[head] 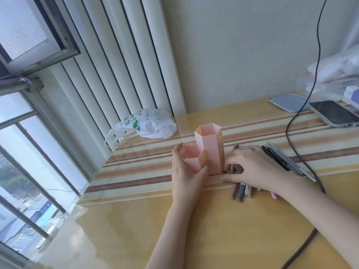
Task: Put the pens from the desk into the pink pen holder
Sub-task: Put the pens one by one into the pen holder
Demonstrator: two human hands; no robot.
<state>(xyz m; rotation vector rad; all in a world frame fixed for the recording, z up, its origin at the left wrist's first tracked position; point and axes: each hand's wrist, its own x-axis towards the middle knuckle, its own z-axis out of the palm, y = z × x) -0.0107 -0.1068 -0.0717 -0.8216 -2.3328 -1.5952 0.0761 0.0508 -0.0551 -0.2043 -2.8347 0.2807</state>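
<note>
Head view, left to right. A crumpled white plastic bag with green print (150, 123) lies at the far left edge of the yellow desk with brown striped cloth under glass (136, 220). The left hand (184, 171) grips the lower compartment of the pink hexagonal plastic pen holder (206, 150), thumb in front and fingers curled round its far side, steadying it upright. Just right of the holder's base, the right hand (254, 167) rests flat over a cluster of pens (240, 191), fingers nearly straight and slightly spread, tips touching them. The pens' long axes run roughly toward and away from the person; their near ends protrude beneath the palm. Further dark and grey pens (281, 160) lie just beyond the right hand. The right hand is judged nearer for pickup; both compartments appear empty.
</note>
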